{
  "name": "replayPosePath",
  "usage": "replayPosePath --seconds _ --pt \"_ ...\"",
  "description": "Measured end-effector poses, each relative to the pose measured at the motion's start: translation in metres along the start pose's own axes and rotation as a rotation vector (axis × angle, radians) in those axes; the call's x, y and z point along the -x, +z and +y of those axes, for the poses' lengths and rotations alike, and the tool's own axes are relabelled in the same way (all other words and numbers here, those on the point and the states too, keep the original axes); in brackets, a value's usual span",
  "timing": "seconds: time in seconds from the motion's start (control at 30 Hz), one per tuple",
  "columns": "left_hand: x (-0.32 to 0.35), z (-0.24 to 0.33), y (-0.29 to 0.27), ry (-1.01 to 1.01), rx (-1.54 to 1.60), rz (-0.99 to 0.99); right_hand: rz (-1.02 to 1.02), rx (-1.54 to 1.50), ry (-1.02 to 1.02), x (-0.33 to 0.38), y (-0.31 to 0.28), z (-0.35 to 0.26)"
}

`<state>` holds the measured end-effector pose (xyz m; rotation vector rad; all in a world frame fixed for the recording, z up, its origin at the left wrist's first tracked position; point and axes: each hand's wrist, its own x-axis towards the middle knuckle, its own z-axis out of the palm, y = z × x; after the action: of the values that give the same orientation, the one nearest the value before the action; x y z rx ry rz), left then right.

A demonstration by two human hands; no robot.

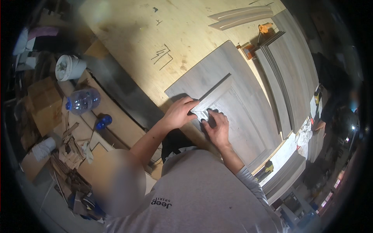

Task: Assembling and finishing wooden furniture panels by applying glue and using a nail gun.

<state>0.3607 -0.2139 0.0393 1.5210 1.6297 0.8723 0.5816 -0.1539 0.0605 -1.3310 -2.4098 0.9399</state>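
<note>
A large grey-brown wooden panel [223, 56] lies tilted across the workbench in front of me. On it runs a dark-edged moulding strip [215, 87], whose near end meets a short, shiny pale piece [202, 114] at a corner. My left hand [180, 113] is closed at that corner, its fingers gripping the strip's end at the panel's left edge. Close beside it, my right hand [218, 127] has its thumb and bent fingers on either side of the short piece. The undersides of both hands' fingers are hidden.
Stacked boards [289, 66] stand along the right, with curved strips [241, 17] and an orange tool [265, 28] at the far side. A plastic jug [83, 101], white bucket [70, 67] and wood scraps [72, 153] lie left. Another person's hand [320, 125] shows far right.
</note>
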Motion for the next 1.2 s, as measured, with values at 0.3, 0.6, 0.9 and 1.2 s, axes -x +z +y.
replayPosePath --seconds 0.3,0.6,0.9,1.2 --pt "-0.005 0.016 -0.004 -0.183 0.000 -0.073 0.054 -0.011 0.029 0.003 0.005 0.000" --pt "-0.004 0.011 0.000 -0.137 0.014 -0.005 0.058 -0.048 0.042 -0.003 0.003 -0.012" --pt "-0.001 0.007 0.003 -0.181 0.070 -0.023 0.069 -0.103 0.014 0.001 0.011 -0.016" --pt "-0.008 0.018 -0.002 -0.211 0.057 -0.061 0.110 -0.154 0.035 -0.001 0.005 -0.017"
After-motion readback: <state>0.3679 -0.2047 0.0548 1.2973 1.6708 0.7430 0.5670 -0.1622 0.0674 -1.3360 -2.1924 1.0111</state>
